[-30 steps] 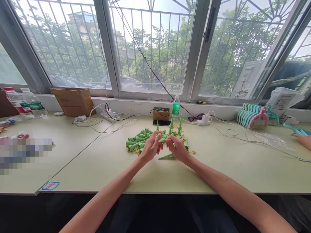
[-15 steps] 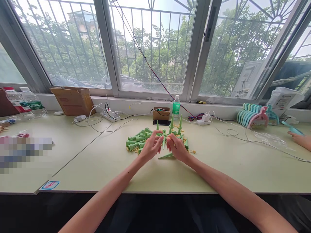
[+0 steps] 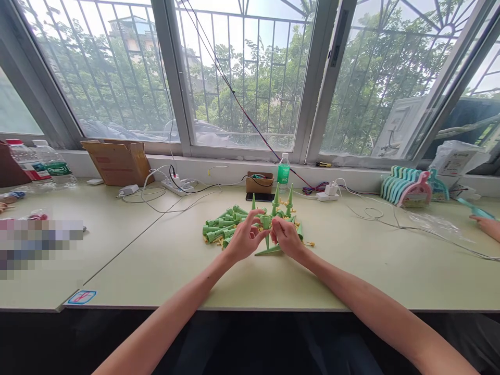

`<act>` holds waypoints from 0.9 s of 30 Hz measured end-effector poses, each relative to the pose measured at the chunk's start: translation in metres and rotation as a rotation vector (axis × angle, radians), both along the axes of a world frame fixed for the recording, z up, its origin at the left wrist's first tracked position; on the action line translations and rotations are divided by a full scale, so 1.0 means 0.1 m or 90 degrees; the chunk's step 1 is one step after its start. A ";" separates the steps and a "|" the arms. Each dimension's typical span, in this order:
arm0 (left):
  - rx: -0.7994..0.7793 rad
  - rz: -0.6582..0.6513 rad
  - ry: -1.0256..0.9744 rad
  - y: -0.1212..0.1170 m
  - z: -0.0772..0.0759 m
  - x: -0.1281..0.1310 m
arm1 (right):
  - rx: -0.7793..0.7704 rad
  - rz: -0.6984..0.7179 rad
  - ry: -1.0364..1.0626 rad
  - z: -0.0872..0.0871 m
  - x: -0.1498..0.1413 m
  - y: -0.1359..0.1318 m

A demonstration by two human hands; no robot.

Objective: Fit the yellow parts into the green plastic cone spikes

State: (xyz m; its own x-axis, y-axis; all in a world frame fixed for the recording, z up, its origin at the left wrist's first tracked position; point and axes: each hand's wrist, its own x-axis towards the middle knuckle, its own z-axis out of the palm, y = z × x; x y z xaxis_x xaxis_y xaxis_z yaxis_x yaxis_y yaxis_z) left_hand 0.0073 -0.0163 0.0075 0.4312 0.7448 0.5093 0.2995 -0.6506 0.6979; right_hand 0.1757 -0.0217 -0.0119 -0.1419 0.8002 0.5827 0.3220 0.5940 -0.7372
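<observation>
Just in front of the pile, a green plant watering spike (image 3: 266,223) is upright, with its wide end up and its tip pointing down. The curled thumb and fingers of my left hand (image 3: 245,237) grip it from the left. My right hand (image 3: 288,238) is closed against the spike's right side, and what its fingers pinch is hidden. Below them, another green spike (image 3: 266,252) lies flat on the table. Behind and left of my hands is a heap of green spike parts (image 3: 214,235) with small yellow valves among them. Several spikes (image 3: 276,198) stand point up behind my hands.
A loose yellow valve (image 3: 310,244) lies right of the heap. Behind are a black phone (image 3: 260,197), a small cardboard box (image 3: 259,183) and a water bottle (image 3: 283,171). Cables, power strips and hangers (image 3: 406,185) line the window side. Another person's hand (image 3: 488,226) is at far right.
The spike between my hands has come up and turned more upright, its wide end now showing. My left fingers have spread wider around it; my right hand has closed more tightly.
</observation>
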 end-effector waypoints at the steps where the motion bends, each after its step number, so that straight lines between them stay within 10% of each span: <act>1: 0.006 -0.004 0.002 0.00 0.00 0.00 | 0.000 -0.002 0.005 0.00 0.00 0.00; 27: 0.029 0.022 -0.058 0.02 0.00 0.03 | 0.056 -0.057 0.002 0.05 -0.02 -0.06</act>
